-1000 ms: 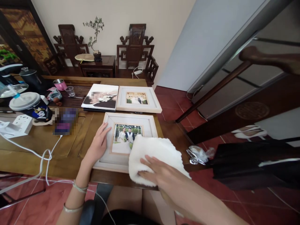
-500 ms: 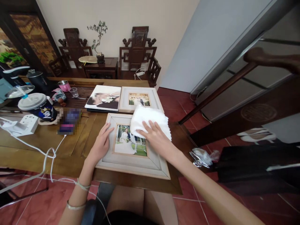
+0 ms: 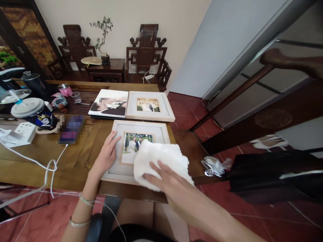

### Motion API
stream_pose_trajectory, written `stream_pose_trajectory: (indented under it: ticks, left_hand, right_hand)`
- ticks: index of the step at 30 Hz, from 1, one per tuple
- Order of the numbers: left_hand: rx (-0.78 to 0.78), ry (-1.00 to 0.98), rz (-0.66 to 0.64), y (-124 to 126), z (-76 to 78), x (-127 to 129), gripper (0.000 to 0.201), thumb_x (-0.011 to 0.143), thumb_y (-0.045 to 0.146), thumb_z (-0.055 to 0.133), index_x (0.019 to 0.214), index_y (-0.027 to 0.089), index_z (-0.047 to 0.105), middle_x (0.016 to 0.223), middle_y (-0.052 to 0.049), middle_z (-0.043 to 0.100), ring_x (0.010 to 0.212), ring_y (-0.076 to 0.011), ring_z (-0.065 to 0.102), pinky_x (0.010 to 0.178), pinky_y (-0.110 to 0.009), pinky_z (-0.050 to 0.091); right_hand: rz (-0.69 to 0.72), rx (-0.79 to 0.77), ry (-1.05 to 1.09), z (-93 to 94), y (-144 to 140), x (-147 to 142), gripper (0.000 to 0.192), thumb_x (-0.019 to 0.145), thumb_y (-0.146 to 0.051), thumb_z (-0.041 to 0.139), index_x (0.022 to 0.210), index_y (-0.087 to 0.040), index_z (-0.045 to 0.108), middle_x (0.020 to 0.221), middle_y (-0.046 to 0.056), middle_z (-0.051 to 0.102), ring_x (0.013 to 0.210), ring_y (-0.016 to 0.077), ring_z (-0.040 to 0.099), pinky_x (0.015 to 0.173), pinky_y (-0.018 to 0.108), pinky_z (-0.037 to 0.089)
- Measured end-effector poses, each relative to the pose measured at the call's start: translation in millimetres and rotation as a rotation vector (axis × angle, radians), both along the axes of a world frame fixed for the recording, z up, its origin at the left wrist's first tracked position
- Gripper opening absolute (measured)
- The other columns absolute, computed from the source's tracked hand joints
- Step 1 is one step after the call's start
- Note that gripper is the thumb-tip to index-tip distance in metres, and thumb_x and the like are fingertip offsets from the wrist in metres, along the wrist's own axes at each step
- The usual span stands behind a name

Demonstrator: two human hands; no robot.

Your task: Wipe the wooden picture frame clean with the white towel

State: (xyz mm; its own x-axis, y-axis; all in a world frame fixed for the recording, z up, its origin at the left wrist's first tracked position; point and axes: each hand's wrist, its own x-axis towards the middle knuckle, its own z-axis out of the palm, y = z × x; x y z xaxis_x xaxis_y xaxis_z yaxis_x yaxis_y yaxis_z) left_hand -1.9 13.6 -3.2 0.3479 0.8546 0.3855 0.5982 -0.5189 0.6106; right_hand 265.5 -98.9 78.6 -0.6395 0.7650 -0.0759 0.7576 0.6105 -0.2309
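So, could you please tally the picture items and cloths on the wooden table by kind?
Framed photos: 2, the near one under the left hand, the far one beyond it.
Unframed photo print: 1, beside the far frame.
White cloth: 1, pressed on the near frame by the right hand.
Total: 4

Near frame (image 3: pixel 141 127), pale wood, flat on the wooden table (image 3: pixel 75 158): our left hand (image 3: pixel 107 153) lies open on its nine-o'clock border. Our right hand (image 3: pixel 164 174) presses a white cloth (image 3: pixel 158 158) over its five-o'clock corner. At twelve o'clock, a second frame (image 3: pixel 150 106); beside it at nine, a photo album (image 3: pixel 109 104).
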Motion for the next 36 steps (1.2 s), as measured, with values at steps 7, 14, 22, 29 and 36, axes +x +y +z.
stream_pose_trajectory:
  ticks: [7,14,22,29,36]
  left_hand:
    - [-0.037,0.000,-0.010,0.0,2.7,-1.3,0.044,0.094,0.013,0.031,0.133,0.017,0.052,0.151,-0.014,0.038,0.145,-0.0227,0.026,0.118,-0.049,0.025]
    - [-0.007,-0.011,0.010,-0.6,0.4,0.4,0.042,0.095,0.013,0.031,0.131,0.015,0.053,0.150,-0.015,0.040,0.144,-0.0215,0.027,0.118,-0.047,0.026]
    - [0.028,0.066,-0.014,-0.7,0.8,1.4,0.042,0.097,0.017,0.032,0.135,0.014,0.048,0.150,-0.016,0.040,0.146,-0.0235,0.023,0.117,-0.051,0.025]
    - [0.041,0.068,-0.016,-1.2,1.6,2.4,0.041,0.098,0.021,0.033,0.137,0.018,0.047,0.150,-0.015,0.039,0.145,-0.0243,0.024,0.117,-0.053,0.025]
    - [-0.004,0.026,-0.016,-1.6,1.6,1.8,0.044,0.096,0.017,0.033,0.138,0.019,0.047,0.151,-0.013,0.039,0.145,-0.0235,0.024,0.118,-0.051,0.024]
  right_hand:
    - [-0.224,0.226,-0.041,-31.5,100.7,1.3,0.082,0.064,0.012,0.042,0.142,-0.016,0.046,0.155,0.017,0.027,0.143,0.0383,0.014,0.113,0.058,0.023]
    - [-0.154,0.234,-0.244,-28.9,103.9,-12.4,0.073,0.068,0.009,0.048,0.136,-0.018,0.054,0.153,0.017,0.032,0.139,0.0462,0.021,0.108,0.065,0.022]
    - [-0.004,-0.154,-0.158,13.1,8.1,-14.4,0.070,0.070,0.002,0.054,0.133,-0.028,0.057,0.150,0.013,0.039,0.137,0.0455,0.026,0.106,0.066,0.029]
    - [0.006,-0.109,-0.032,-4.8,22.2,-23.1,0.082,0.064,0.008,0.046,0.140,-0.024,0.049,0.155,0.012,0.031,0.141,0.0434,0.012,0.109,0.067,0.023]
    - [-0.160,0.214,0.001,-35.4,105.5,-24.4,0.074,0.070,0.008,0.045,0.139,-0.019,0.051,0.154,0.011,0.032,0.144,0.0377,0.007,0.114,0.060,0.018]
